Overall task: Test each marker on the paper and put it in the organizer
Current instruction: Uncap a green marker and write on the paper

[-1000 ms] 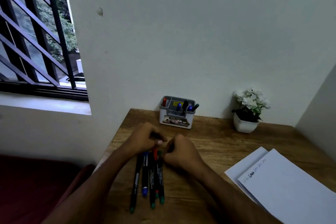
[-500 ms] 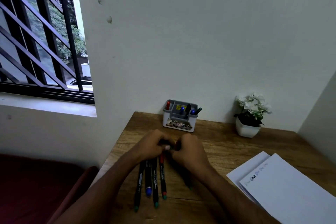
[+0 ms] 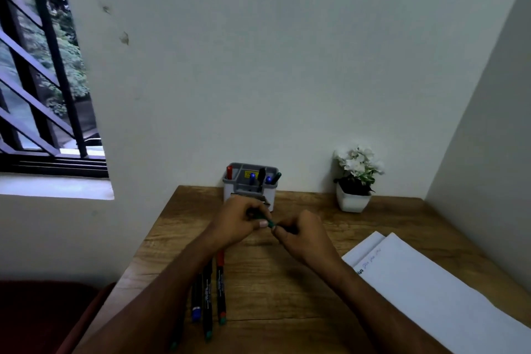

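Note:
Both hands meet over the middle of the wooden desk (image 3: 258,276), in front of the grey organizer (image 3: 250,187). My left hand (image 3: 240,221) grips a green marker's cap (image 3: 268,223). My right hand (image 3: 301,234) is closed around the marker's body, which is mostly hidden. Several markers (image 3: 207,296) lie side by side under my left forearm. The organizer stands against the wall with several markers upright in it. White paper (image 3: 425,293) with small test scribbles near its top left lies at the right.
A white pot of white flowers (image 3: 355,181) stands at the back right, beside the organizer. Walls close the desk at the back and right. A barred window (image 3: 43,80) is at the left. A dark red seat (image 3: 43,316) sits low at the left.
Both hands lifted off the row of markers with one green marker and moved toward the organizer. The marker's green end now shows between the hands. The head camera tilted.

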